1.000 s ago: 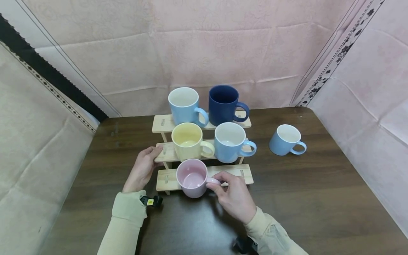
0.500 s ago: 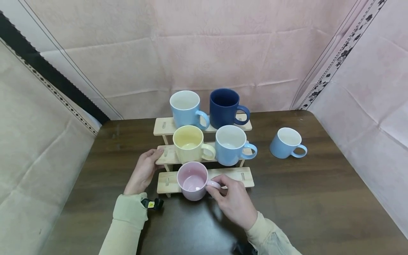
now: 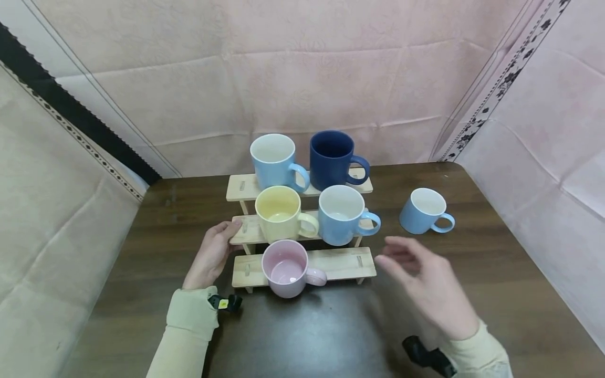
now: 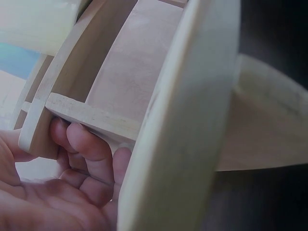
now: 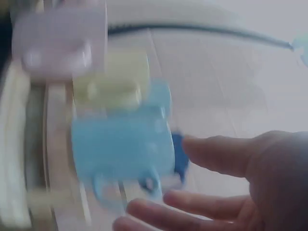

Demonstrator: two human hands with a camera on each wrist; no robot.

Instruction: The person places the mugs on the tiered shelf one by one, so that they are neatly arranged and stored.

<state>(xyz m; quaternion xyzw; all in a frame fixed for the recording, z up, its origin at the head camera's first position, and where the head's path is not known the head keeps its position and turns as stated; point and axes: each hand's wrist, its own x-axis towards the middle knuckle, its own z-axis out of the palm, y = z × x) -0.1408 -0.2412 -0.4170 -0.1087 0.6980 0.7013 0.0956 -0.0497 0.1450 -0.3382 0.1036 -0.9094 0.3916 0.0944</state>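
Right hand (image 3: pixel 427 286) withdrawn, seemingly empty, glossy pink mug (image 3: pixel 285 268) upright

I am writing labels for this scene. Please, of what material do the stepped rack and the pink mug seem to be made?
The stepped rack looks like pale unfinished wood: light tan boards with faint grain and matte, unpainted edges, seen close in the left wrist view. The pink mug seems to be glazed ceramic: thick wall, smooth surface, soft shine inside. Stoneware or porcelain cannot be told.

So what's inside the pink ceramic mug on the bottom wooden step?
The pink ceramic mug looks empty: only its glossy pink bottom shows. The near inside wall is hidden by the rim, on the lowest wooden step.
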